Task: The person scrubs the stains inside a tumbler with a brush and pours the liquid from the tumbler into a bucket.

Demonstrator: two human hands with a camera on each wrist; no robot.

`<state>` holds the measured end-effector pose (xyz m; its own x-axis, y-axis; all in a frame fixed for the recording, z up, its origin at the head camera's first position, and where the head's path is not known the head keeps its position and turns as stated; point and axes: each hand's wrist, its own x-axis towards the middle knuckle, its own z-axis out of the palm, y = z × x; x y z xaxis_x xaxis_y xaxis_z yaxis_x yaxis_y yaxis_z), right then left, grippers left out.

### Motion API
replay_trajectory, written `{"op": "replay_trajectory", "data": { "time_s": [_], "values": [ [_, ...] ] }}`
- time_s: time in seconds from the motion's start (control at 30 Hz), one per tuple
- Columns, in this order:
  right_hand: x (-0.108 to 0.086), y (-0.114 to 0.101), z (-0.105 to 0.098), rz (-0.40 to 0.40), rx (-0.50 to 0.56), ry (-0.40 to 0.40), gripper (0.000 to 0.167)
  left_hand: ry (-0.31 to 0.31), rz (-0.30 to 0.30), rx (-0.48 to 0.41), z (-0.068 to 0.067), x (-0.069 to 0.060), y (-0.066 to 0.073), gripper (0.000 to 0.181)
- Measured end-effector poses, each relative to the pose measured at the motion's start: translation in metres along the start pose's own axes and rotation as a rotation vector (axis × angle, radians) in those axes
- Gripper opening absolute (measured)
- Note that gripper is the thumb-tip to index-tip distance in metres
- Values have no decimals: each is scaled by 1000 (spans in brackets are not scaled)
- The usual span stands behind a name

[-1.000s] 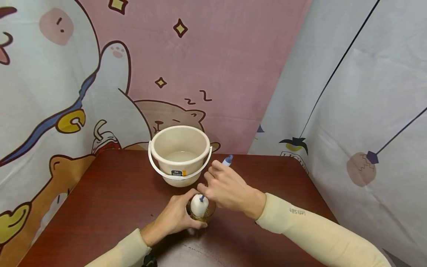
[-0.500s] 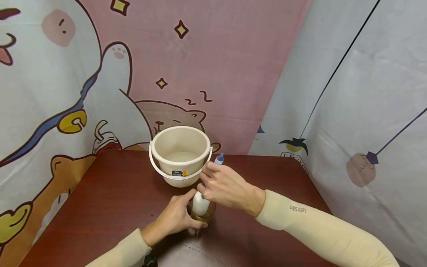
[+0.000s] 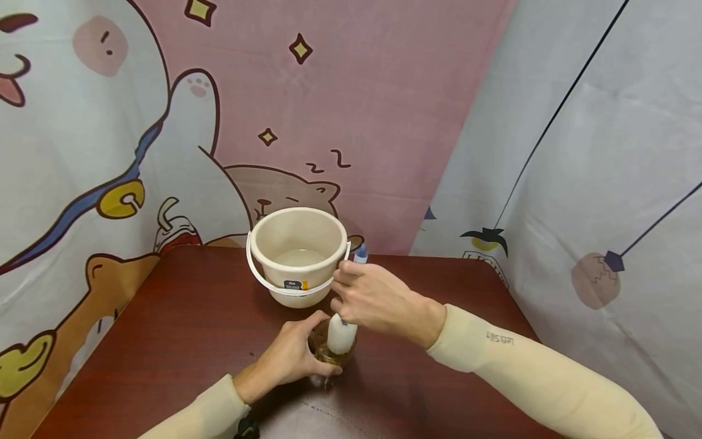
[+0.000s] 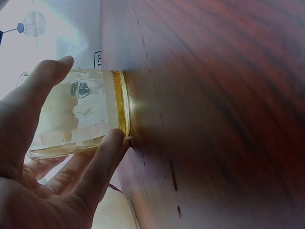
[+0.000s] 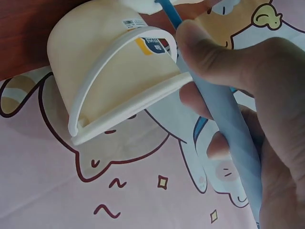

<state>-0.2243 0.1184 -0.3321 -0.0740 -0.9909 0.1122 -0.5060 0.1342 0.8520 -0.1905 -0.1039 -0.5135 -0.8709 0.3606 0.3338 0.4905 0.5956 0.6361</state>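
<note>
In clear glass (image 4: 88, 112); rounded sponge (image 3: 341, 335)

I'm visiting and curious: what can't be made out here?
Head: most of the brush handle, hidden by the right hand.
Right wrist: part of the sponge head, cut by the top edge.
Left wrist: parts of the glass, covered by the left hand.
Head: print on the bucket label, too small.

1. We are looking into a small cloth-screened space; we are struggling to tell home from studio;
2. we are facing a pink cloth (image 3: 395, 103) carrying cartoon animals (image 3: 287, 183) and stars (image 3: 300, 48), hanging like a wall;
3. we are seeing a creased pale cloth (image 3: 631, 134) closing in the right side of a reddish-brown table (image 3: 192, 335).
</note>
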Motion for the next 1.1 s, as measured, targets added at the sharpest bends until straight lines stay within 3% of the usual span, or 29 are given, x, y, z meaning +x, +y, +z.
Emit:
{"op": "replay_trajectory", "data": {
  "time_s": [0.27,0.53,0.77,1.1],
  "values": [
    [-1,7,-2,-32,55,-60,10,-3,16,-23,-1,0,0,75],
    [-3,13,6,-26,186,-106,29,-10,6,-30,0,1,0,74],
    [-7,13,17,34,318,-104,39,-3,8,-24,0,1,0,76],
    [-14,8,28,148,484,-83,34,-9,10,-29,-1,1,0,76]
  ]
}}
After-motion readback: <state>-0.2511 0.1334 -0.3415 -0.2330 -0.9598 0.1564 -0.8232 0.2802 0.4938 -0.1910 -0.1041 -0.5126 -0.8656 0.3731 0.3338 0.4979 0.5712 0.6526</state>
